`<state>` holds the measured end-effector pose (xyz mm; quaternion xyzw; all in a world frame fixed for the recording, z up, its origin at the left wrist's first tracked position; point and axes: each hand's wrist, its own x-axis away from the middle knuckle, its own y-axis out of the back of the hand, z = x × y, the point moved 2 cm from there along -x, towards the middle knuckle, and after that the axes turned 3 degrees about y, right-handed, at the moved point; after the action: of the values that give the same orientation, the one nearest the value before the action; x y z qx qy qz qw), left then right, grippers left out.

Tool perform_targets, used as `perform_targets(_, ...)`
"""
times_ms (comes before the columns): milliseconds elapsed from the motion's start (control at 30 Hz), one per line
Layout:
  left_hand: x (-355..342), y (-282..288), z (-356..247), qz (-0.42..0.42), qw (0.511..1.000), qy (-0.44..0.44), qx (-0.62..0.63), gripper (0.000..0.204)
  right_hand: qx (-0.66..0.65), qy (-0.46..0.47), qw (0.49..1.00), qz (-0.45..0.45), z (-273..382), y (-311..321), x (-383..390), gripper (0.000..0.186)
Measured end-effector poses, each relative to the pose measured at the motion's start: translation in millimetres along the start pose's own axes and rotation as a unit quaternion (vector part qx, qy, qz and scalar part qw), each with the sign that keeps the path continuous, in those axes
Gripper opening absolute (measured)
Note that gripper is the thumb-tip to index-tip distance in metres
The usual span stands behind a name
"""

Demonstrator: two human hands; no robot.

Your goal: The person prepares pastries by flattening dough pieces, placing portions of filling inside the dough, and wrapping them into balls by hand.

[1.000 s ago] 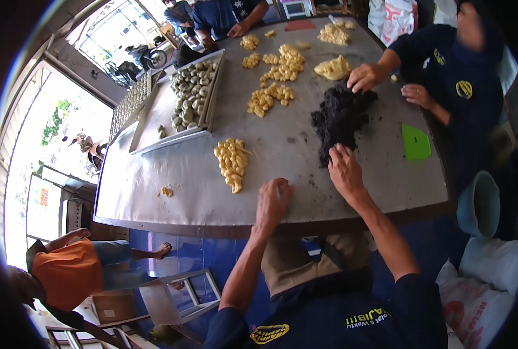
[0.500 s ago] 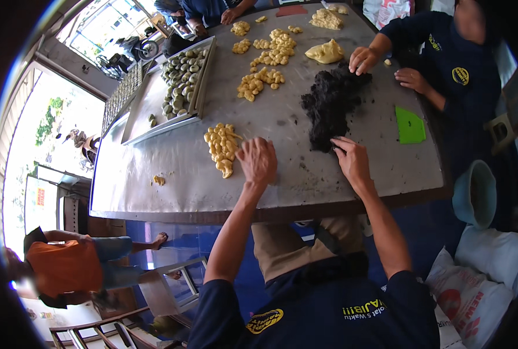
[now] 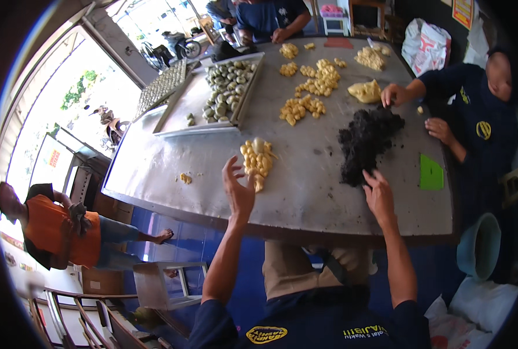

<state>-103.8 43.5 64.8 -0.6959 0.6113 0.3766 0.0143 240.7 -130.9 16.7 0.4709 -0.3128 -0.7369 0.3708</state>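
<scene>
My left hand [image 3: 239, 191] is raised at the near left side of a small pile of yellow dough pieces [image 3: 256, 166], fingers spread, nothing in it. A pale greyish ball [image 3: 259, 145] shows over the far end of that pile; whether it rests there or is in the air I cannot tell. At the near end of a dark, crumbly heap [image 3: 361, 148], my right hand [image 3: 380, 198] reaches in with its fingertips at the edge, fingers apart. Across the table, a co-worker's hand [image 3: 395, 95] touches the same heap at its far end.
On the metal table [image 3: 305, 203] stand a tray [image 3: 174, 120] of greenish-grey balls, more dough piles [image 3: 302, 109], a smooth dough lump [image 3: 365, 91] and a green scraper-like sheet [image 3: 431, 173]. Dough scraps [image 3: 185, 178] lie at left. A blue-green tub [image 3: 479, 247] is at right.
The view has swung so the table sits further right. My left hand has drawn to the near left of the dough pile and spread its fingers. The greyish ball has appeared over the pile.
</scene>
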Motion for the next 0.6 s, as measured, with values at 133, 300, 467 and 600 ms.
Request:
perform_targets(133, -8, -9, 67, 0.186, 0.934, 0.117, -0.282, 0.043, 0.007, -0.015, 0.999, 0.030, 1, -18, 3, 0.044)
perform_targets(300, 7, -9, 105, 0.121, 0.961, 0.246, 0.043, 0.032, -0.123, -0.127, 0.980, 0.087, -7, 10, -3, 0.043)
perform_targets(467, -5, 4, 110, 0.033, 0.813, 0.351, 0.464, 0.030, 0.026, -0.003, 0.998, 0.055, 1, 7, 28, 0.047)
perform_targets(600, 8, -20, 73, 0.190, 0.894, 0.231, 0.334, 0.033, 0.108, -0.037, 0.989, 0.095, 16, -5, 38, 0.047)
